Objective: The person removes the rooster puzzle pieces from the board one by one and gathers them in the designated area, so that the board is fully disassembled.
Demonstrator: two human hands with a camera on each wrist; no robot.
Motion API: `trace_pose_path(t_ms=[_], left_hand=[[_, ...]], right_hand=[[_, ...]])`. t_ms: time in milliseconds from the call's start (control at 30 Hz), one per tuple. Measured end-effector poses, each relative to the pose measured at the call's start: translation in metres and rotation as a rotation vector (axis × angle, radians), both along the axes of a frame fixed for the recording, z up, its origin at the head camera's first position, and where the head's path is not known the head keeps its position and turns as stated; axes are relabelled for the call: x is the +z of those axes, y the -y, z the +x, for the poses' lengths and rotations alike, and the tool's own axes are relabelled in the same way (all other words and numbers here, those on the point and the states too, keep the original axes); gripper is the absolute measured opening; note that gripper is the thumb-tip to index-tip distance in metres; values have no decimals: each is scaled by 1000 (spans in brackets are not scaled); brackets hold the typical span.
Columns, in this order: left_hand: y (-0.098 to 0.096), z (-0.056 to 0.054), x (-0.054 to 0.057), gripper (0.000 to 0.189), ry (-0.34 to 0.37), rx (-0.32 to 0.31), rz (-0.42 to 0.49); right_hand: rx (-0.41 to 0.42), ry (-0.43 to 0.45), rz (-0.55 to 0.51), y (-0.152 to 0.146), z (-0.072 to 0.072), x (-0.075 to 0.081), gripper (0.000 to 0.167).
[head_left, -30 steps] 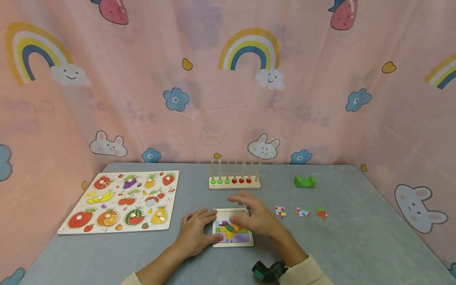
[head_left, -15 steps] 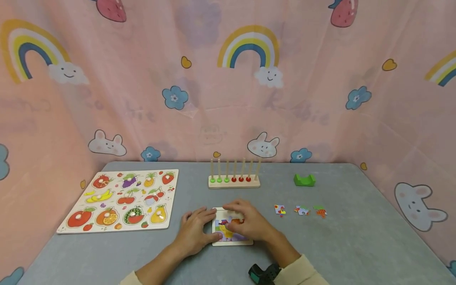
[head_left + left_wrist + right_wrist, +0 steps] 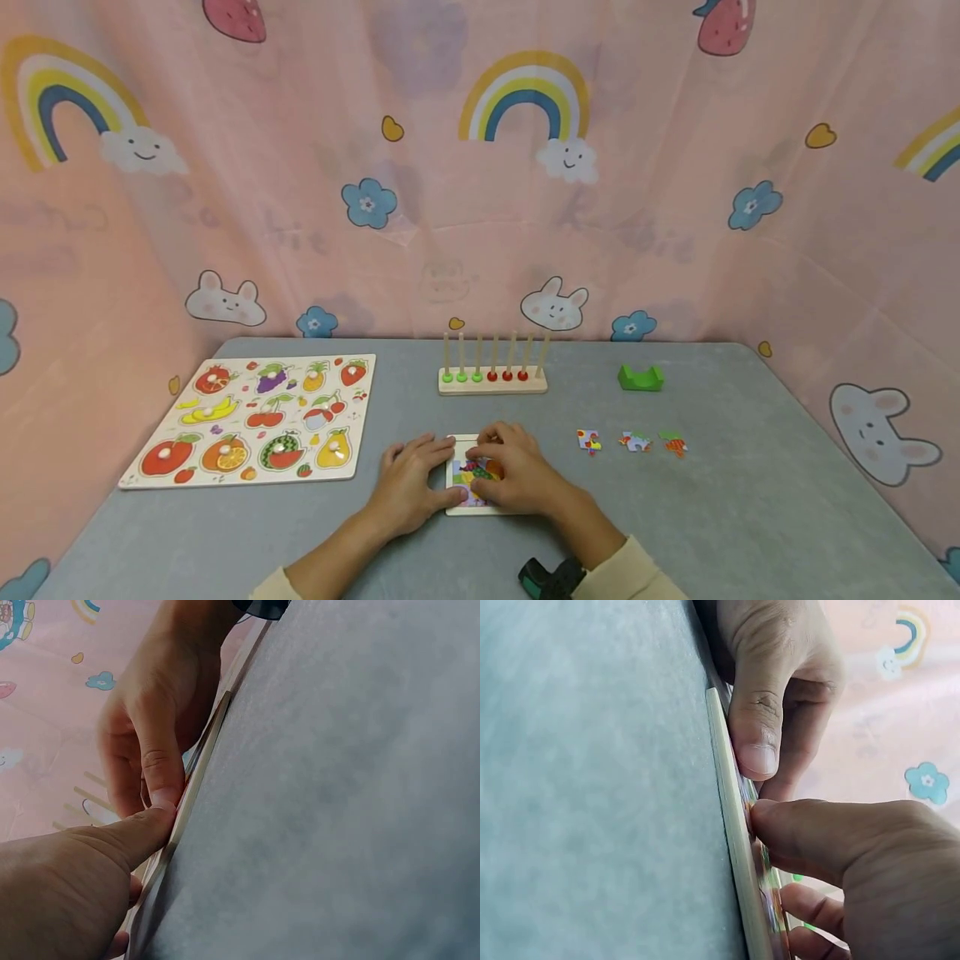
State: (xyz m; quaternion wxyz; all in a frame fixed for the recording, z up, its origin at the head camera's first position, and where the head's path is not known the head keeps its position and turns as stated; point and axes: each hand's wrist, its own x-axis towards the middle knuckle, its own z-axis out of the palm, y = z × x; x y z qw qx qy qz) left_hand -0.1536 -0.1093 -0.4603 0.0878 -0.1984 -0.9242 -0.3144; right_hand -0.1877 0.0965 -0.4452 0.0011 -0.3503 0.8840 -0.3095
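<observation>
From the near side of the puzzle board (image 3: 483, 512), the head view looks forward and down, well back, over table (image 3: 720, 500) and backdrop (image 3: 660, 175). The wrist views, low, close and turned sideways, look inward along the board from left and right, sharing its near edge.

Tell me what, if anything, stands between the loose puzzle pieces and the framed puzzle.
Only the right hand, covering the right side of the framed puzzle. Between that hand and the loose puzzle pieces, nothing visible but tabletop.
</observation>
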Motion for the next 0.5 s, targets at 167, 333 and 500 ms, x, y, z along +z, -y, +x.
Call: trace_pose_path(t_ms=[167, 333, 500], left_hand=[[0, 0, 0, 57, 5, 0, -4], [0, 0, 0, 57, 6, 1, -8], [0, 0, 0, 57, -4, 3, -10]], right_hand=[[-10, -17, -22, 1, 1, 0, 21], [-28, -42, -66, 3, 2, -2, 23], [-54, -42, -77, 4, 3, -2, 22]])
